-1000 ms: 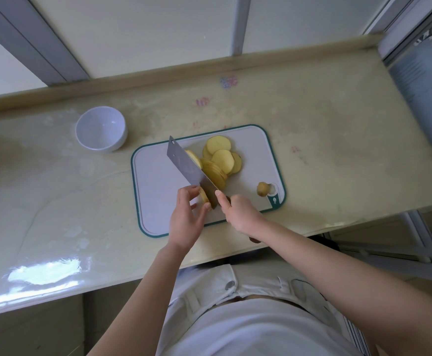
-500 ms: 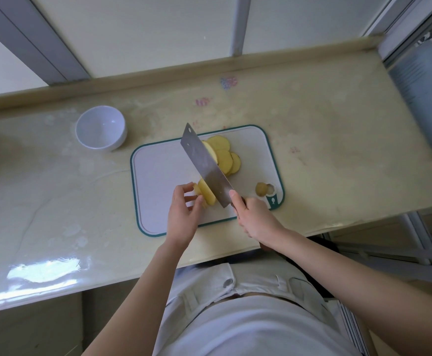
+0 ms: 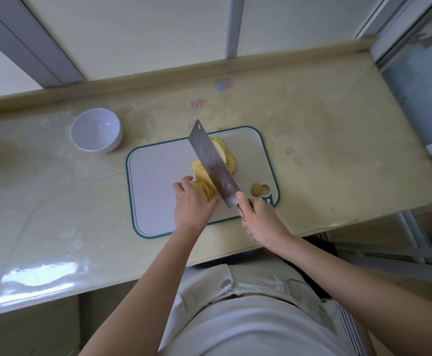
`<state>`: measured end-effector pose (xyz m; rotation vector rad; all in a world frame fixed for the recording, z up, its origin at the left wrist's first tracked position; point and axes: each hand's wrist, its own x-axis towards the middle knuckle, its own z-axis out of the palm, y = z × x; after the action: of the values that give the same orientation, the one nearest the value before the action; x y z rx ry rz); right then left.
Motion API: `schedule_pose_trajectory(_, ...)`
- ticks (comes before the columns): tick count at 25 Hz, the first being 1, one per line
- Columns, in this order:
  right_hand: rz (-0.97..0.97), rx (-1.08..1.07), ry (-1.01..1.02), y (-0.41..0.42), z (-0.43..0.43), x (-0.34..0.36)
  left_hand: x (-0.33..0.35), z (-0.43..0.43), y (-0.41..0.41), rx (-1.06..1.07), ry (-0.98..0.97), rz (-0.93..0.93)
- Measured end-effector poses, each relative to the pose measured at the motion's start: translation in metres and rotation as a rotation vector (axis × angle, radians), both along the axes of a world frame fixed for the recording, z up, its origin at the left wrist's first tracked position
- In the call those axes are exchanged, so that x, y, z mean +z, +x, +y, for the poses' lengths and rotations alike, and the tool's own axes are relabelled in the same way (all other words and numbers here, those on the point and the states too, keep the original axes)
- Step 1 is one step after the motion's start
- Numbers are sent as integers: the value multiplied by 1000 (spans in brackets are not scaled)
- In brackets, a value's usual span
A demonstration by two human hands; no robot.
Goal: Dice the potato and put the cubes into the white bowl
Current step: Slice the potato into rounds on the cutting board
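Cleaver (image 3: 213, 163) has swung rightward over the potato slices (image 3: 203, 187) on the cutting board (image 3: 158, 191), right hand (image 3: 261, 219) grip clamped on its handle, left hand (image 3: 191, 205) grip clasping the stack for dicing; white bowl (image 3: 115, 144) at ten o'clock.

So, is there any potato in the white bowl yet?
No, the white bowl is empty; the potato slices all lie on the cutting board.
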<state>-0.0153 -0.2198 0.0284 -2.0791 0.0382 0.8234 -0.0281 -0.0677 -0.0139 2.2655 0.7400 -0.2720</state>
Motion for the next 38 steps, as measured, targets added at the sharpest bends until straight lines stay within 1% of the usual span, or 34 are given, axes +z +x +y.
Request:
schedule_pose_trajectory(4, -24, 26, -14, -1, -1, 2, -1, 0, 2, 28, -10, -45)
schedule_pose_trajectory(9, -18, 24, -23, -2, -3, 2, 1, 10, -7, 144, -192, -98)
schedule_pose_trajectory(11, -8, 30, -15, -2, -3, 3, 4, 14, -11, 204, -215, -104)
schedule_pose_trajectory(15, 5, 46, -8, -2, 0, 3, 5, 26, -18, 273, -176, -72)
schedule_pose_trajectory(19, 1, 57, -1, -2, 3, 0, 4, 26, -19, 247, -197, -35)
schedule_pose_trajectory(23, -12, 62, -7, -1, 3, 0, 2, 12, -6, 172, -62, 18)
schedule_pose_trajectory(25, -15, 57, -22, 1, 2, 2, 1, 12, -3, 164, -40, 30)
schedule_pose_trajectory(29, -21, 41, -41, 3, -1, 4, 2, 11, -3, 175, -111, -17)
schedule_pose_trajectory(32, -11, 46, -37, 1, 1, 3, 4, 15, -8, 234, -133, -59)
schedule_pose_trajectory(36, -4, 63, -22, -1, 2, 4, -2, 26, -16, 269, -61, -23)
schedule_pose_trajectory(38, -14, 81, -21, -1, 2, 6, -5, 32, -18, 309, -30, -49)
